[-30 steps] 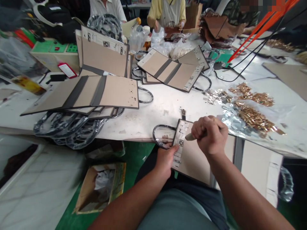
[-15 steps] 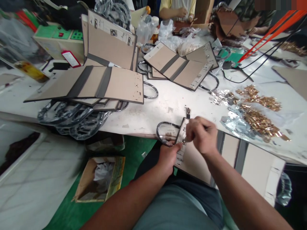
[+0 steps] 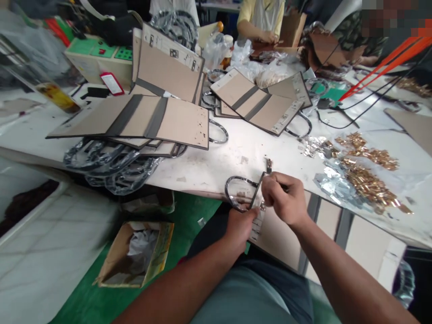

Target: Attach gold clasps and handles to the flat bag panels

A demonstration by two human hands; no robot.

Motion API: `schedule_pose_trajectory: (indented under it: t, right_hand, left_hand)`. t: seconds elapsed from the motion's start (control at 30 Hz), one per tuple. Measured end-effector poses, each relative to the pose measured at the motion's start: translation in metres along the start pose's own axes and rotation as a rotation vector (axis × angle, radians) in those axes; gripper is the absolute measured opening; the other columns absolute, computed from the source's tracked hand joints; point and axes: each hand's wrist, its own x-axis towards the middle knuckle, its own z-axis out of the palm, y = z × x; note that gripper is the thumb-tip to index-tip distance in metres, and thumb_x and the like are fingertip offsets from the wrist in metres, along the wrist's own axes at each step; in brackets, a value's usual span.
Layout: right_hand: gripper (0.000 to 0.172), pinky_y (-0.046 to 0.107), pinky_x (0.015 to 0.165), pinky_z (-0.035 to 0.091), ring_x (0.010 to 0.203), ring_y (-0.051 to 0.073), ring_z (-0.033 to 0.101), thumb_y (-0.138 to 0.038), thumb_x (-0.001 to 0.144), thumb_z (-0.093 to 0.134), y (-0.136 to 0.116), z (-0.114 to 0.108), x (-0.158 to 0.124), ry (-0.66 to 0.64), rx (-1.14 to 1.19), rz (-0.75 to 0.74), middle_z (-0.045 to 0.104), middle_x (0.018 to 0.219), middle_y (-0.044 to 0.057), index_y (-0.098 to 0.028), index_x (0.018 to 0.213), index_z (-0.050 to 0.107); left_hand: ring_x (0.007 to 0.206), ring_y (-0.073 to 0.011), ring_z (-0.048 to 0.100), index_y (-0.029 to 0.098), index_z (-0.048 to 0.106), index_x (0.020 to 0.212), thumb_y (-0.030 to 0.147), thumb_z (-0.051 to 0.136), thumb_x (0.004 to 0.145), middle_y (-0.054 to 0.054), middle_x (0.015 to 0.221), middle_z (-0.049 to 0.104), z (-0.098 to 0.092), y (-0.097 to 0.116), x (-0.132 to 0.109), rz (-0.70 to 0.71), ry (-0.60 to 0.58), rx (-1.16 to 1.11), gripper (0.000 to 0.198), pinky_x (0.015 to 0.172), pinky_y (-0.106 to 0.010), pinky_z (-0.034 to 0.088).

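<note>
My left hand (image 3: 241, 225) grips the left edge of a flat beige bag panel (image 3: 278, 234), its thumb on the pale strip with small metal fittings. Dark bands cross this panel, which lies over my lap and against the table edge. A black bag handle (image 3: 230, 191) loops out from the panel's end beside my left hand. Above the same strip, my right hand (image 3: 285, 198) is closed, fingers curled in; a dark bit shows in the fist, but what it is stays hidden. Just beyond that hand, a small metal piece (image 3: 269, 165) sits at the panel's corner.
More bag panels (image 3: 189, 119) with plastic-wrapped handles (image 3: 124, 173) are stacked at left; others (image 3: 251, 101) lie mid-table. Gold metal pieces (image 3: 371, 180) and silver plates (image 3: 334, 182) are heaped at right. A cardboard box (image 3: 158, 252) stands on the floor. Co-workers' hands (image 3: 269, 37) are across the table.
The whole view has shifted slightly, so things appear a little further right. Both hands keep nearly the same place on the panel; my right fist has turned slightly.
</note>
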Motion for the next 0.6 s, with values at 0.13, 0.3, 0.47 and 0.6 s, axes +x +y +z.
schedule_pose_trajectory:
  t: [0.13,0.3,0.47,0.6]
  right_hand:
    - [0.049,0.026,0.046,0.033,0.047,0.010,0.041,-0.037,0.096,0.068,-0.002,-0.007,-0.005,0.141,0.229,-0.171,0.044,0.051,-0.002,-0.019,0.056,0.046]
    - [0.051,0.026,0.050,0.039,0.049,0.010,0.045,-0.039,0.100,0.063,0.018,-0.004,-0.018,0.133,0.289,-0.178,0.047,0.051,-0.001,-0.019,0.057,0.046]
    - [0.053,0.024,0.047,0.036,0.045,0.010,0.044,-0.052,0.096,0.066,0.032,-0.038,-0.018,0.249,0.047,0.113,0.050,0.050,-0.001,-0.018,0.059,0.048]
    - [0.042,0.026,0.051,0.039,0.053,0.016,0.057,-0.059,0.084,0.069,0.032,-0.063,-0.016,0.157,-0.418,0.210,0.063,0.060,0.002,-0.020,0.070,0.068]
  left_hand:
    - [0.067,-0.0183,0.066,0.013,0.078,0.082,0.033,0.085,0.064,-0.009,0.080,0.074,-0.001,-0.003,0.002,-0.016,-0.011,0.011,0.028,0.066,-0.028,0.050]
    - [0.065,-0.0169,0.064,0.013,0.075,0.079,0.034,0.084,0.065,-0.007,0.075,0.072,-0.001,0.001,-0.002,-0.013,-0.009,0.039,0.027,0.064,-0.027,0.049]
    - [0.075,-0.0229,0.069,0.010,0.078,0.088,0.042,0.086,0.065,-0.012,0.085,0.076,-0.004,0.004,-0.003,-0.013,-0.041,0.071,0.040,0.070,-0.032,0.053]
    - [0.073,-0.0236,0.068,0.012,0.075,0.086,0.046,0.088,0.062,-0.011,0.081,0.074,-0.009,-0.002,-0.008,-0.023,-0.015,0.090,0.043,0.071,-0.033,0.052]
